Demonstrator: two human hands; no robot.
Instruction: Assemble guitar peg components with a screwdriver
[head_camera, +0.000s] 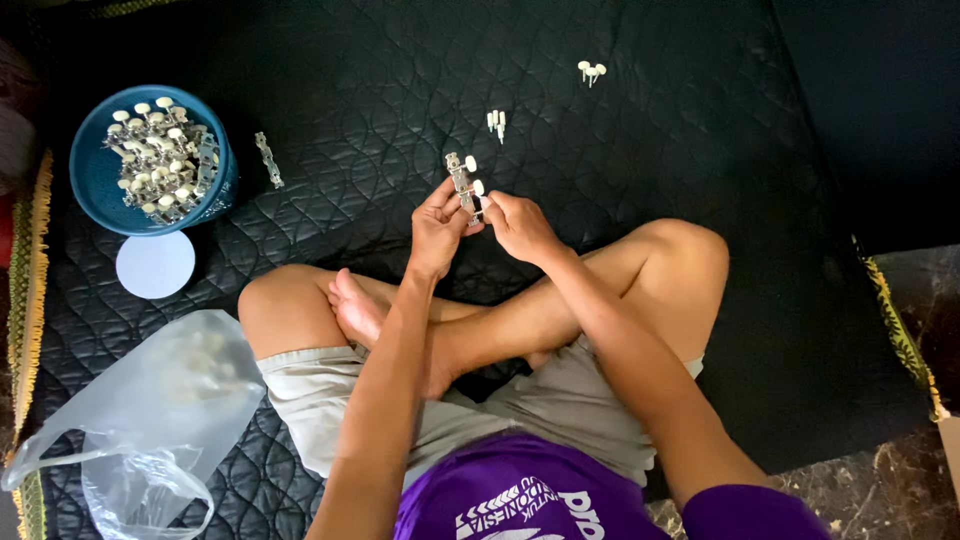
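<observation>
Here you sat cross-legged on the black quilted mat (640, 130); a clear plastic bag (150, 420) lay by your left knee; a blue bowl (95, 180) of metal parts stood at the far left; your left hand (438, 228) and right hand (518, 226) both pinched the metal tuner strip (462, 185) upright between them; small white pegs (496, 121) lay just beyond.

The person wears a purple shirt (520, 490) with white letters, light grey shorts (320, 395), and no shoes.
</observation>
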